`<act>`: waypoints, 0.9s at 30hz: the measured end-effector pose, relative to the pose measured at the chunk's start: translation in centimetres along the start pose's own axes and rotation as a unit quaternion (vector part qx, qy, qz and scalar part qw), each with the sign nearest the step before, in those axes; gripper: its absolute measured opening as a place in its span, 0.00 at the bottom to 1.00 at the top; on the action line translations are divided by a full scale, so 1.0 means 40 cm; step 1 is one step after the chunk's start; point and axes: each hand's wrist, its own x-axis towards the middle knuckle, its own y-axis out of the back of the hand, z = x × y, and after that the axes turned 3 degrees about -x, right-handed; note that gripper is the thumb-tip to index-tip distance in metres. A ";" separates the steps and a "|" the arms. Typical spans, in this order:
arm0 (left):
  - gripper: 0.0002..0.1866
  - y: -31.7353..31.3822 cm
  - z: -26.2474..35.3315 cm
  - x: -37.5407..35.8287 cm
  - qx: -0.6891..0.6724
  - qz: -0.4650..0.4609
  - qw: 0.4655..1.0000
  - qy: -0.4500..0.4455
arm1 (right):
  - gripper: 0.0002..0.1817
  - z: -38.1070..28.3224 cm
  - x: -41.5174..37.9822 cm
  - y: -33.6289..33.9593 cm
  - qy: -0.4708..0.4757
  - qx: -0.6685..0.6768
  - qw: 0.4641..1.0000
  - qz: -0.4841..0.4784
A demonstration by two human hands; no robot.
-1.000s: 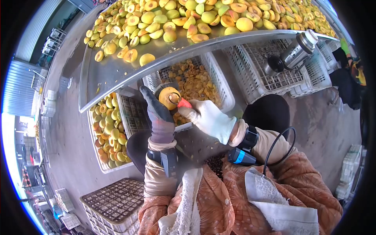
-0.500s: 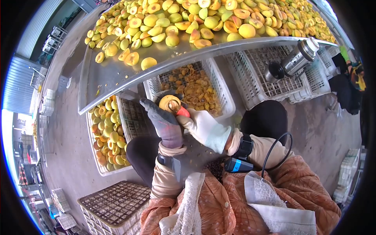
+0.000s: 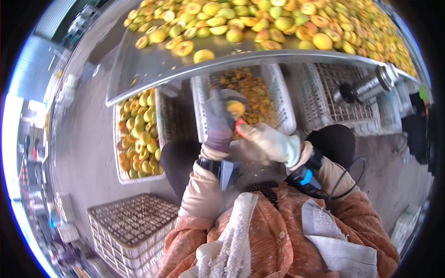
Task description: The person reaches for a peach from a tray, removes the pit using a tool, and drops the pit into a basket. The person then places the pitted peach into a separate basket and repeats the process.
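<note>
left hand [image 3: 218, 126] grips peach half [image 3: 235, 108] | right hand [image 3: 266, 142] pinches red-handled tool [image 3: 239, 125] | risk — tool may slip into left glove

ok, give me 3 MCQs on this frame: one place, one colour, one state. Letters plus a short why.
1. Where is the crate of whole yellow fruit?
A. On the metal table
B. On the floor, left of the person's knees
C. On the person's lap

2. What colour is the handle of the tool in the right hand?
A. Red
B. Blue
C. Black

3. What is the left hand doing?
A. Hanging empty
B. Resting flat on the table
C. Gripping a fruit

Key:
1 B: the crate of whole fruit stands on the floor under the edge of the metal table, to the left of the knees.
2 A: the right hand in a white glove holds a tool with a red handle.
3 C: the left hand in a dark glove is closed on a yellow fruit.
</note>
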 end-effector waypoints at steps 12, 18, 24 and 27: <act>0.20 0.027 -0.038 0.059 -0.514 0.072 0.794 0.317 | 0.29 -0.006 0.062 -0.050 0.040 0.172 0.982 -0.073; 0.30 0.316 -0.032 0.083 -0.401 0.136 0.860 0.284 | 0.26 0.027 0.159 0.075 -0.049 -0.451 0.879 0.147; 0.09 0.735 -0.285 0.079 0.526 0.138 0.835 -0.079 | 0.24 -0.033 0.138 0.143 -0.063 -0.434 0.869 0.231; 0.16 0.924 -0.531 0.189 0.294 0.300 0.896 0.144 | 0.25 0.001 0.166 0.153 -0.059 -0.513 0.805 0.291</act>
